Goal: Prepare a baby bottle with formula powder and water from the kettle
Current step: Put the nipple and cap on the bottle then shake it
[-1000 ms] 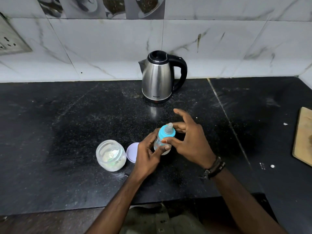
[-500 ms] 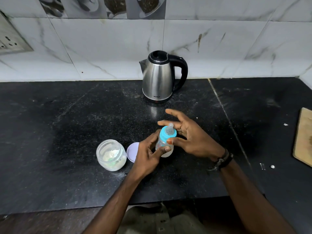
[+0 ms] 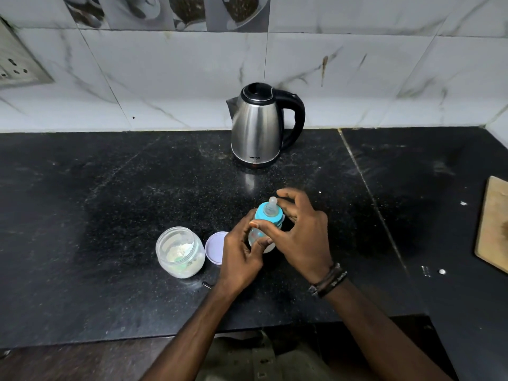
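Note:
A small clear baby bottle with a blue collar and a teat stands upright on the black counter. My left hand grips the bottle's body from the left. My right hand curls around the blue collar, thumb in front and fingers behind it. An open glass jar with white formula powder sits to the left, its pale lid lying beside it. The steel kettle with a black handle stands at the back, lid shut.
A wooden cutting board lies at the right edge of the black counter. A wall socket is at the upper left. Small white specks lie near the board.
My right hand went from spread open beside the collar to wrapped around it again, fingers turned. The bottle and my left hand stayed in place.

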### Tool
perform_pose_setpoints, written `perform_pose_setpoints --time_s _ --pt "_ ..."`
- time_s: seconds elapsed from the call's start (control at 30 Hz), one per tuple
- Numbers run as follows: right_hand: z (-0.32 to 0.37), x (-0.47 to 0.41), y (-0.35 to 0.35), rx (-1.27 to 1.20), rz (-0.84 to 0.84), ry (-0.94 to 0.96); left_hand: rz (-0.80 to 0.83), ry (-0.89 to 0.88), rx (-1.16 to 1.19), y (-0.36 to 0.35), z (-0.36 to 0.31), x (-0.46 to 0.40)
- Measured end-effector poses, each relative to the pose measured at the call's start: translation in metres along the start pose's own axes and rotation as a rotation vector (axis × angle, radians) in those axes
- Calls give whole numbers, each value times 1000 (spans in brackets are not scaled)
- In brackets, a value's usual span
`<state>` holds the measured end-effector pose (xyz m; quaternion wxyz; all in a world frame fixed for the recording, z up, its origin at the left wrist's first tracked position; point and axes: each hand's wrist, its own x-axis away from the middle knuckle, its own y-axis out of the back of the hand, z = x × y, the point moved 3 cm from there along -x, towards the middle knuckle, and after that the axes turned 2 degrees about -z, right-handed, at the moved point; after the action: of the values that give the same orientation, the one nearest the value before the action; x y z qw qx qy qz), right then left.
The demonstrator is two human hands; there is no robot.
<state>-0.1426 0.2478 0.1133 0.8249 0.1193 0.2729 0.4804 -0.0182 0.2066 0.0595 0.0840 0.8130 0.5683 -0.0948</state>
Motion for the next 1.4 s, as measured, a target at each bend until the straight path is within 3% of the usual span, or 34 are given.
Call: perform_pose_setpoints --time_s 0.1,0.27,0.4,0.57,1.03,1.4 --pt "-3 -9 5 -120 132 -78 85 80 92 4 2 -1" --pt "-10 -23 14 -442 597 -227 235 139 127 6 -2 -5" --pt "-7 -24 19 -526 720 -225 235 181 152 6 -1 -2" --pt "-11 -20 14 -435 601 -246 169 167 105 7 3 1" --pt "-8 -7 -9 -197 110 -27 -38 -28 -85 1 -8 -1" --pt "-22 -15 -8 -291 209 -72 -42 93 13 12 7 0"
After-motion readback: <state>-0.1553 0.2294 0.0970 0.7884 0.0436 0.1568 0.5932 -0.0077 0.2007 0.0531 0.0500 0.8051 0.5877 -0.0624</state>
